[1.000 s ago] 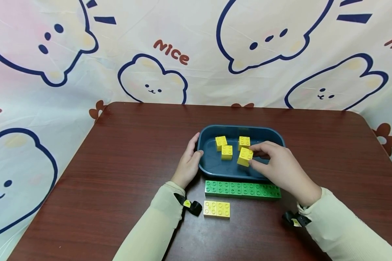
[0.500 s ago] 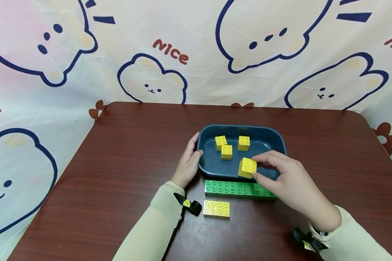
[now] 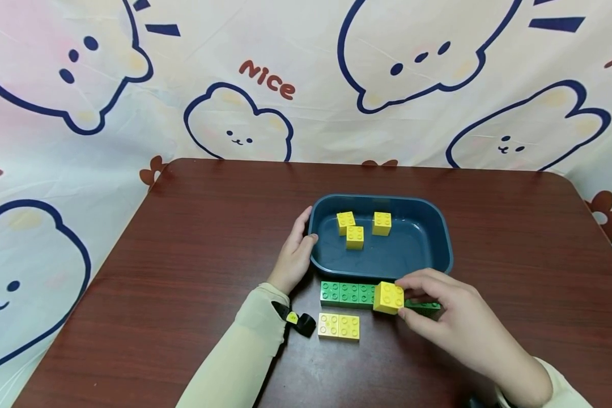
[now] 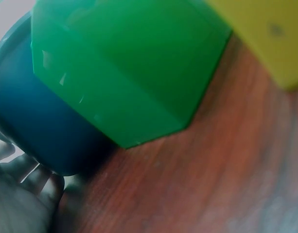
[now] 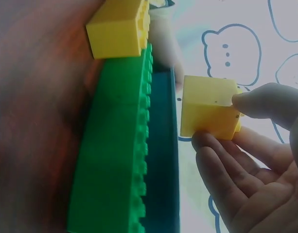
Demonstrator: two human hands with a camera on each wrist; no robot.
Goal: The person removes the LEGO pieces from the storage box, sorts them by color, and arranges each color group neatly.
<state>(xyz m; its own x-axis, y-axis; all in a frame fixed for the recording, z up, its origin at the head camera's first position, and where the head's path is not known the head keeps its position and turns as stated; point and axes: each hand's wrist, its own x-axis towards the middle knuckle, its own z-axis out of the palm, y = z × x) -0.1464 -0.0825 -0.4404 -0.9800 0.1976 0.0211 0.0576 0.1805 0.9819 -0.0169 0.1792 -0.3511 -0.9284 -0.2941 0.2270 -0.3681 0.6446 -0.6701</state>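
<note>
My right hand (image 3: pixel 459 320) pinches a yellow toy building block (image 3: pixel 389 297) between thumb and fingertips. It holds the block above the long row of green blocks (image 3: pixel 348 293), hiding part of the row. In the right wrist view the held block (image 5: pixel 209 108) is apart from the green row (image 5: pixel 110 145). My left hand (image 3: pixel 292 258) holds the left end of the dark blue tray (image 3: pixel 408 255), thumb at the rim and fingers along the outer wall. Three yellow blocks (image 3: pixel 355 238) sit in the tray, studs up.
In front of the green row lies a pair of yellow blocks (image 3: pixel 339 327) side by side. All this stands on a brown wooden table (image 3: pixel 224 238). A printed cloth (image 3: pixel 316 130) hangs behind the table's far edge.
My right hand has carried the yellow block out of the tray toward the front, over the green row. The left hand and tray have stayed in place.
</note>
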